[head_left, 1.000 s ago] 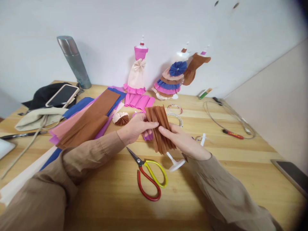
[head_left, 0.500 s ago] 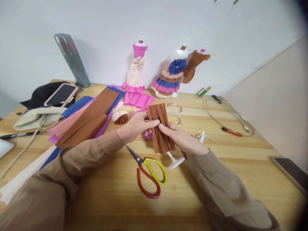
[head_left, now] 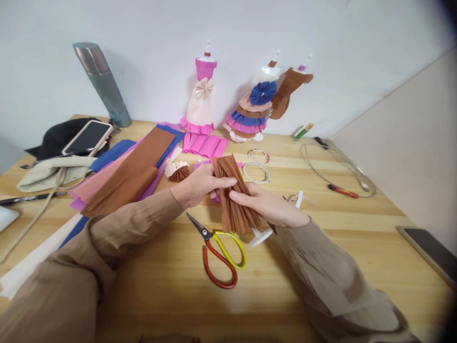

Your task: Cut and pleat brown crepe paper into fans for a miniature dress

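Pleated brown crepe paper (head_left: pixel 237 214) is held between my two hands above the table. My left hand (head_left: pixel 200 185) pinches its left side, thumb lying across the folds. From the right, my right hand (head_left: pixel 269 202) grips it, thumb on top and fingers hidden behind. Below the paper shows the white round base (head_left: pixel 261 237) of a small stand, the rest of it covered. Scissors with one red and one yellow handle (head_left: pixel 217 255) lie just in front of the hands. Behind the left hand is a cream and brown paper rosette (head_left: pixel 177 171).
Small dress forms in a pink-and-cream dress (head_left: pixel 202 105), tiered ruffles (head_left: pixel 250 116) and brown paper (head_left: pixel 285 93) stand by the wall. Crepe sheets (head_left: pixel 132 171) lie left, near a flask (head_left: pixel 103 85). Tape rolls (head_left: pixel 256 172), a cable (head_left: pixel 303 157) and a phone (head_left: pixel 430 252) are rightward.
The brown paper's upper end has narrowed and its lower end fanned out to the right as my hands shifted on the pleats. The view has tilted slightly.
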Demonstrator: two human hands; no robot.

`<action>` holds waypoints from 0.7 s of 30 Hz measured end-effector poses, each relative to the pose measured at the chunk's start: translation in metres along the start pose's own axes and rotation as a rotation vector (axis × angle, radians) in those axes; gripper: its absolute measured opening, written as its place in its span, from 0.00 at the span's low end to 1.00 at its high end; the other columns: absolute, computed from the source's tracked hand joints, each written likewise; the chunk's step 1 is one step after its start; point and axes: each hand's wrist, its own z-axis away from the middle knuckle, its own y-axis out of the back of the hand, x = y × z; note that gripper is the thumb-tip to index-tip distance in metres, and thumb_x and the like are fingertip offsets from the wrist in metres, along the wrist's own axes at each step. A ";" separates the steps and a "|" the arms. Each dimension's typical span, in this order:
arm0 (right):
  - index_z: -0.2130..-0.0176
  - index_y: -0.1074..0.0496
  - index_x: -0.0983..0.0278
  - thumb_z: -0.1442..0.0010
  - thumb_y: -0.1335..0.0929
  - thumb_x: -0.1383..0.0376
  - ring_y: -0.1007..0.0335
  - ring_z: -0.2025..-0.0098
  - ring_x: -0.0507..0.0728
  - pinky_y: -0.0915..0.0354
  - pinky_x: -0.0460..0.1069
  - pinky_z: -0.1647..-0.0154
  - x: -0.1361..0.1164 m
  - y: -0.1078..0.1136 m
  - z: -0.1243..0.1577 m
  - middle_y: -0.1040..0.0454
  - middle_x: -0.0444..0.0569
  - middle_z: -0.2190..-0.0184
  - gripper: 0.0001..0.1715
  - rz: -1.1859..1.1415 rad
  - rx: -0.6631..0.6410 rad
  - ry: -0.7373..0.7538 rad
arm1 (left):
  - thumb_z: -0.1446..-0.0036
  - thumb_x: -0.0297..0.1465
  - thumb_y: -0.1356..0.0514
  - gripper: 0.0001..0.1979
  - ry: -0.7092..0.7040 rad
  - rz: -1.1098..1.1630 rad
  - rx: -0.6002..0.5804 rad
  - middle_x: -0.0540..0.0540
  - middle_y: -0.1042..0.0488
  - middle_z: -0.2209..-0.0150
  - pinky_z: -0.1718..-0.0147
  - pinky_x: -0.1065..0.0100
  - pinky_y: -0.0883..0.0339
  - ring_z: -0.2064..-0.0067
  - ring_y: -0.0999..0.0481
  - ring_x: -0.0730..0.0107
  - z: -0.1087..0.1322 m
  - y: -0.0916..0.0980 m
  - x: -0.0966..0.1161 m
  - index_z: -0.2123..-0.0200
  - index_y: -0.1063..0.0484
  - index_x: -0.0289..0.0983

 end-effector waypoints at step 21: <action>0.55 0.26 0.67 0.51 0.27 0.48 0.28 0.49 0.61 0.34 0.58 0.45 -0.007 -0.012 0.010 0.23 0.55 0.56 0.31 -0.373 -0.245 -0.143 | 0.48 0.39 0.34 0.17 0.012 0.013 -0.356 0.40 0.23 0.54 0.49 0.61 0.34 0.51 0.25 0.62 0.012 -0.005 0.012 0.58 0.24 0.36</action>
